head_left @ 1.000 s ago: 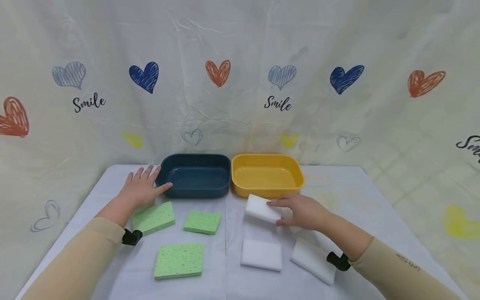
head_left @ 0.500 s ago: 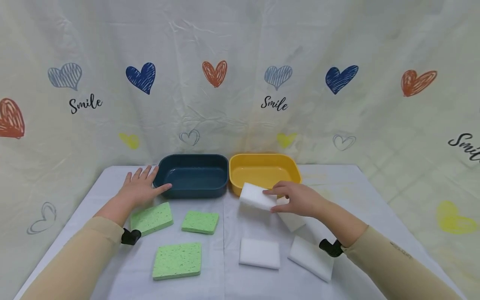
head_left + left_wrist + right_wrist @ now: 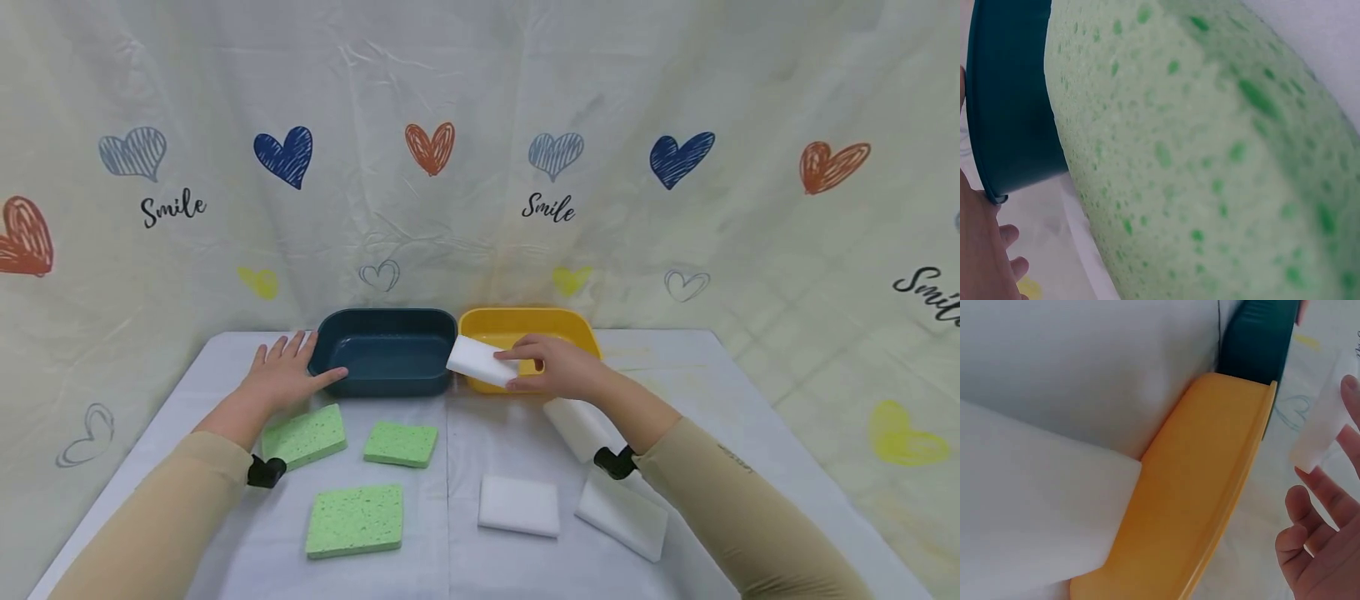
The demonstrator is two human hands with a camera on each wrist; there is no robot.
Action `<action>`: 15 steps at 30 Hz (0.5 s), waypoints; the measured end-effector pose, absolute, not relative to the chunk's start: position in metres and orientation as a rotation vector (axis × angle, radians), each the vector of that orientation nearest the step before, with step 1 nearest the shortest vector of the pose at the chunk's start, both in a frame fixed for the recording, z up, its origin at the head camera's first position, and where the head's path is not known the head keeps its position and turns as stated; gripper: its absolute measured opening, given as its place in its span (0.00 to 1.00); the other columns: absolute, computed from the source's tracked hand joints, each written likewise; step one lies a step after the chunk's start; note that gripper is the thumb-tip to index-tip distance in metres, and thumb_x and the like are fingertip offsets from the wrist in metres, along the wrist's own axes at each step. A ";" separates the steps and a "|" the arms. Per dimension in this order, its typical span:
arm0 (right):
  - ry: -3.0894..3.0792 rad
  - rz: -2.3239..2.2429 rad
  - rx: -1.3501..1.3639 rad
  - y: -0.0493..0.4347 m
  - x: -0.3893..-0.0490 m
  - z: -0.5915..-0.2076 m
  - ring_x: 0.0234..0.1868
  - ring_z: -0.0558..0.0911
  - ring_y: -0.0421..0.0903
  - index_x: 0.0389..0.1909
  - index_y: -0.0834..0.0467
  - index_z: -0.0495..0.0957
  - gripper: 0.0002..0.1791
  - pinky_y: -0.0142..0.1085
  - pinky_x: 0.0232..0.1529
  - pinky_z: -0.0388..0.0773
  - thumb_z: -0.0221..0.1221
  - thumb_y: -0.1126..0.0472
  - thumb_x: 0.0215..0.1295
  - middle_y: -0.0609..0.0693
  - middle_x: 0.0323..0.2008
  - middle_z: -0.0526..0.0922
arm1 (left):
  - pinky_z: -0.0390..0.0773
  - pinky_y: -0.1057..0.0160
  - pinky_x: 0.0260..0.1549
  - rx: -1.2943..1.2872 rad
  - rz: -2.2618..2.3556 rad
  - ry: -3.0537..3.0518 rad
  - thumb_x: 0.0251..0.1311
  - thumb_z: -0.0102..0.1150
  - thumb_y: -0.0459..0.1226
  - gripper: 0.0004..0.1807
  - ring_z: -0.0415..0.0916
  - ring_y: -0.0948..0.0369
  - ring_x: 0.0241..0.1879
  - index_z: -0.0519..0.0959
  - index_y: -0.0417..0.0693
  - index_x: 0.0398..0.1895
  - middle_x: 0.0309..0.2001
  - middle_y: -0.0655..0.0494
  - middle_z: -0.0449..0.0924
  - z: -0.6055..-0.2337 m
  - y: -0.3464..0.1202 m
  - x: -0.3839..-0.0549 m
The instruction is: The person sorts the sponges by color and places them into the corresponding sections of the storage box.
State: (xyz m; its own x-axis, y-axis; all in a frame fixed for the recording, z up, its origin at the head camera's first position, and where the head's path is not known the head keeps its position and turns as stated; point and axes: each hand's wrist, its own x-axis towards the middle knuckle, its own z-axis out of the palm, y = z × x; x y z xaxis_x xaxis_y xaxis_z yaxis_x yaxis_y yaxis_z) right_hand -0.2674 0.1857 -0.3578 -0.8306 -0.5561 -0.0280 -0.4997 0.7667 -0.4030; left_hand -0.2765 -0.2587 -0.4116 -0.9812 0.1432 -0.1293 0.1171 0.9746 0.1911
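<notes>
My right hand (image 3: 558, 365) pinches a white sponge (image 3: 480, 361) between thumb and fingers, above the front rim of the yellow bin (image 3: 581, 333). In the right wrist view, the sponge (image 3: 1322, 425) is at the fingertips, higher than the bin wall (image 3: 1197, 462). My left hand (image 3: 281, 379) lies with fingers spread at the left side of the dark teal bin (image 3: 393, 387), thumb and fingertips at its rim. Under that wrist is a green speckled sponge (image 3: 306, 437), which fills much of the left wrist view. Both bins stand side by side.
Two more green sponges (image 3: 401, 443) (image 3: 355, 521) lie on the left half of the white-covered table (image 3: 442, 575). White sponges (image 3: 517, 506) (image 3: 622, 512) (image 3: 581, 427) lie on the right half. A heart-printed cloth (image 3: 480, 225) hangs behind the bins.
My right hand has carried the white sponge up and leftward, from in front of the yellow bin to over its front rim. The left hand stays at the teal bin.
</notes>
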 end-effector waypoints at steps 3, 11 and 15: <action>2.825 -0.557 -0.807 0.172 -0.277 -0.359 0.43 0.75 0.47 0.62 0.37 0.78 0.30 0.37 0.41 0.74 0.67 0.37 0.57 0.46 0.56 0.78 | 0.29 0.31 0.67 0.196 0.278 2.982 0.56 0.33 0.79 0.64 0.34 0.32 0.74 0.39 0.37 0.79 0.77 0.32 0.37 -0.413 -0.260 -0.276; 2.766 -0.647 -0.759 0.136 -0.300 -0.361 0.44 0.74 0.47 0.62 0.32 0.77 0.29 0.38 0.45 0.74 0.67 0.38 0.58 0.44 0.58 0.76 | 0.28 0.30 0.67 0.193 0.303 2.979 0.56 0.33 0.79 0.65 0.33 0.33 0.74 0.37 0.39 0.79 0.77 0.33 0.36 -0.416 -0.262 -0.278; 2.737 -0.611 -0.793 0.115 -0.312 -0.362 0.46 0.74 0.47 0.63 0.33 0.77 0.29 0.38 0.47 0.74 0.66 0.37 0.59 0.46 0.57 0.76 | 0.28 0.30 0.67 0.194 0.301 2.982 0.55 0.33 0.79 0.65 0.33 0.33 0.75 0.37 0.40 0.80 0.77 0.33 0.36 -0.417 -0.262 -0.280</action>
State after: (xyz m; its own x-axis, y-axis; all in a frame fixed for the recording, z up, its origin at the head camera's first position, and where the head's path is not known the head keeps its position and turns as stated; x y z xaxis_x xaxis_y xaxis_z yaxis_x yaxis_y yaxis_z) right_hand -0.3121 0.1148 -0.3622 -0.8283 -0.5515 -0.0988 -0.4572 0.7672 -0.4498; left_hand -0.2805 -0.2620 -0.4168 -0.9822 0.1413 -0.1237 0.1137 0.9718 0.2068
